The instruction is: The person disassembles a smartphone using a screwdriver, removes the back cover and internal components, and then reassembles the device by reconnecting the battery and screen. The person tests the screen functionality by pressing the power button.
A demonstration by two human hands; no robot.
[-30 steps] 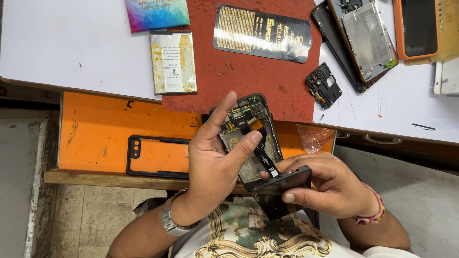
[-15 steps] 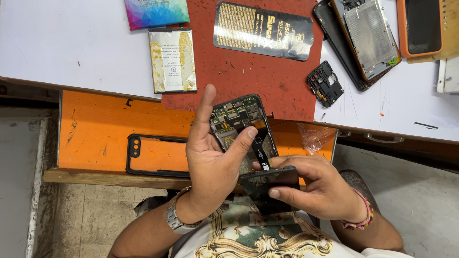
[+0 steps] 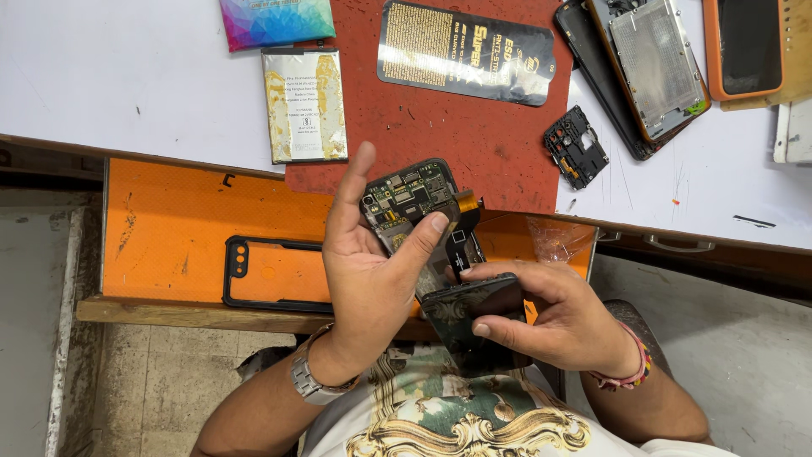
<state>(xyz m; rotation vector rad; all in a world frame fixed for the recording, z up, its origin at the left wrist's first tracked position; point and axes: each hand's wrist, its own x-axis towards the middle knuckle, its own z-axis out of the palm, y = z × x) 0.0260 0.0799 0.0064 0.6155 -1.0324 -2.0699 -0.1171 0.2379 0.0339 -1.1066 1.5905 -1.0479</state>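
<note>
Opened phone [image 3: 414,211] stays gripped in left hand [image 3: 368,271]; right hand [image 3: 558,317] has pulled its screen panel [image 3: 469,317] lower.

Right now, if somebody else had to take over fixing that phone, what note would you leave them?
Left hand: holds the opened black phone body with its bare green circuit board, thumb pressed on it.
Right hand: grip on the dark glass screen panel, tilted away from the body; a thin black flex strip appears to run between them.
Done: back off; silver rectangular battery and small black camera bracket lie on the table.
Left: the screen is not fully separated.
</note>
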